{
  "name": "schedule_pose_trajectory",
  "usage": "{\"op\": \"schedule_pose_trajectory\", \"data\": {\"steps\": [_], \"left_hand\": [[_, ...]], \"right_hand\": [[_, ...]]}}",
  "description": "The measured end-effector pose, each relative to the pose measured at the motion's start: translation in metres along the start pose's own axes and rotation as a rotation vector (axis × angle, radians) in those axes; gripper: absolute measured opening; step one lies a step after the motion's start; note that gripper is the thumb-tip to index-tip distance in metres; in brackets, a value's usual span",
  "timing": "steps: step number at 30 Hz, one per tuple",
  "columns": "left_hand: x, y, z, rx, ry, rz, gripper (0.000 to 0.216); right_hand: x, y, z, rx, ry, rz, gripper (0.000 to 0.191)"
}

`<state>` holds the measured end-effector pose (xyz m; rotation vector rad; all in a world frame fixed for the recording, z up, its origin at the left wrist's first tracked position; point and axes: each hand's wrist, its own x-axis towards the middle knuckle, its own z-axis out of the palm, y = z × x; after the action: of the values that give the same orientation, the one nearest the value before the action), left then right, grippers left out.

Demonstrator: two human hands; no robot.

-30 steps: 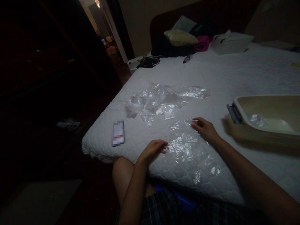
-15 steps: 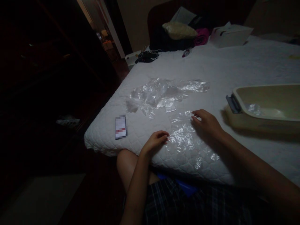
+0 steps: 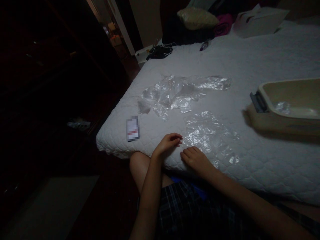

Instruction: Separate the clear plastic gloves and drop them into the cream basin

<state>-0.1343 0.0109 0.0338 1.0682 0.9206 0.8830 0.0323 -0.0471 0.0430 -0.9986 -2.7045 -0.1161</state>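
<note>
A clear, wrinkled plastic bag [image 3: 207, 130] lies spread on the white quilted bed near its front edge. At its left edge my left hand [image 3: 168, 144] has thumb and fingers drawn together in a pinch on the film. Just below and to the right, my right hand [image 3: 196, 160] is closed, its fingers curled down at the bag's near left corner. What lies under those fingertips is hard to make out in the dim light. Beyond the bag rests a crumpled heap of clear plastic bags [image 3: 172, 93].
A cream plastic bin [image 3: 282, 125] with a grey handle stands at right, some clear plastic inside. Left on the bed lies a blurred-out phone-like object [image 3: 132, 129]. Farther back are a pillow [image 3: 197, 18], a magenta roll [image 3: 223, 25] and a white box [image 3: 260, 23].
My right hand has moved from the bag's far right edge down and left to its near left corner, and its fingers have closed. My left hand stays by the left edge. The view has shifted slightly.
</note>
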Motion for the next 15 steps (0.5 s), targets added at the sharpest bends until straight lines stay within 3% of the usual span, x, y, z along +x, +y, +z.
{"op": "schedule_pose_trajectory", "data": {"steps": [9, 15], "left_hand": [[0.0034, 0.0025, -0.0072, 0.433, -0.134, 0.244, 0.014], [0.0025, 0.0031, -0.0056, 0.675, -0.136, 0.372, 0.035]], "right_hand": [[0.0, 0.0014, -0.0019, -0.025, 0.078, 0.011, 0.014], [-0.0007, 0.0049, -0.0074, 0.081, 0.074, 0.068, 0.013]]}}
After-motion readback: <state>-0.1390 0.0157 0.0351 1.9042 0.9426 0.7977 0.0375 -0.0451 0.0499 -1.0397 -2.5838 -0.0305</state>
